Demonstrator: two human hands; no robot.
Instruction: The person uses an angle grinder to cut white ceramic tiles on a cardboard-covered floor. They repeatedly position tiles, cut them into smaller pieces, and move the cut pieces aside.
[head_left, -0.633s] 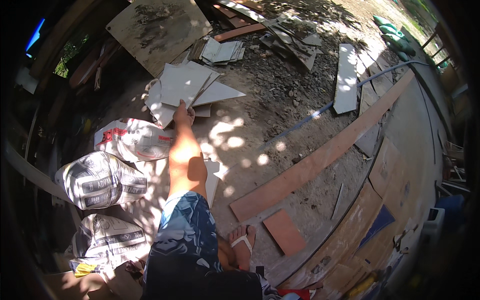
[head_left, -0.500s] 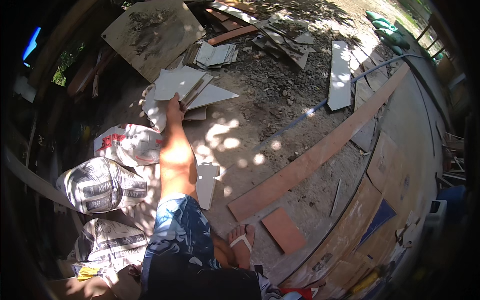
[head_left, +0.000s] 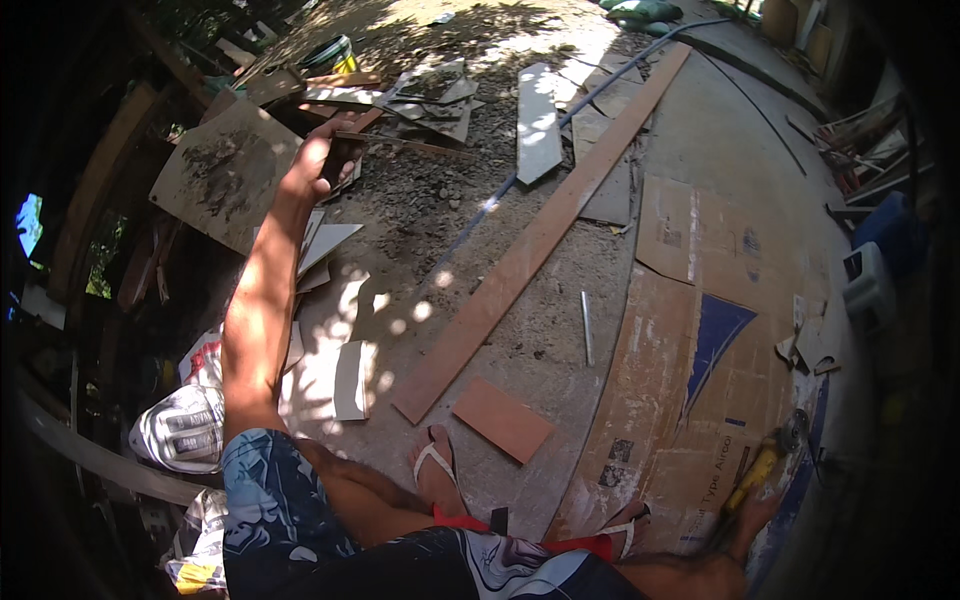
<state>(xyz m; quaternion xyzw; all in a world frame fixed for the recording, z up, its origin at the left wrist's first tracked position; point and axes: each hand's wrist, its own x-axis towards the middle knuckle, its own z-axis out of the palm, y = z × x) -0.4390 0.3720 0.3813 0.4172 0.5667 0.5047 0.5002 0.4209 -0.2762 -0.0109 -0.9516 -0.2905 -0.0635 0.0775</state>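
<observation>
Left grip [head_left: 318,162] pinches one thin panel [head_left: 400,143]; right grip [head_left: 756,518] clasps one yellow power tool [head_left: 754,476].

The thin board [head_left: 410,146] shows a brown edge; the power tool [head_left: 756,470] is yellow and black. The sleeve [head_left: 270,490] has a blue, white and dark pattern. The long plank [head_left: 540,245] and small board [head_left: 503,418] are reddish brown. The cardboard [head_left: 650,400] is tan with a deep blue triangle [head_left: 714,335], the sandal [head_left: 432,453] has white straps, the sacks [head_left: 645,12] are green, and the panel [head_left: 538,125] white, dappled with sunlight

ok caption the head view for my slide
Left hand holds a thin flat panel edge-on; right hand grips a yellow power tool.
</observation>
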